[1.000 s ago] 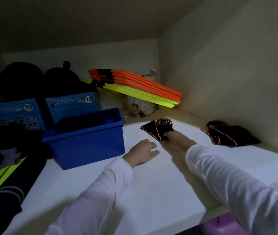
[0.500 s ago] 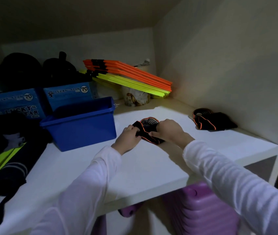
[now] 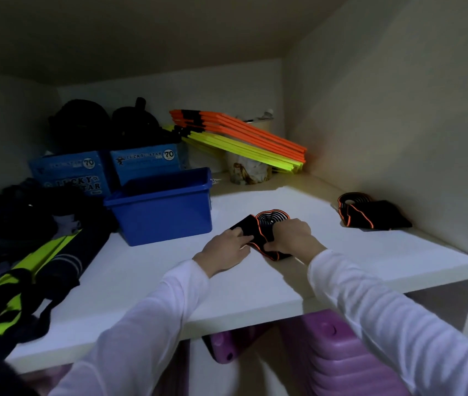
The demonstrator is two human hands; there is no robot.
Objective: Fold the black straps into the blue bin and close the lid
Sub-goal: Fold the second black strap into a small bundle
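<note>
Both hands (image 3: 258, 241) are gripping 1 black strap (image 3: 267, 224), blue bin (image 3: 164, 207) sits just left, probably still empty.

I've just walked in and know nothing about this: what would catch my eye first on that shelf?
Probably the two hands, left hand and right hand, holding a black strap with orange edging mid-shelf. Left of them stands an open blue bin; a second strap lies by the right wall. Bright orange and yellow boards glow at the back.
</note>
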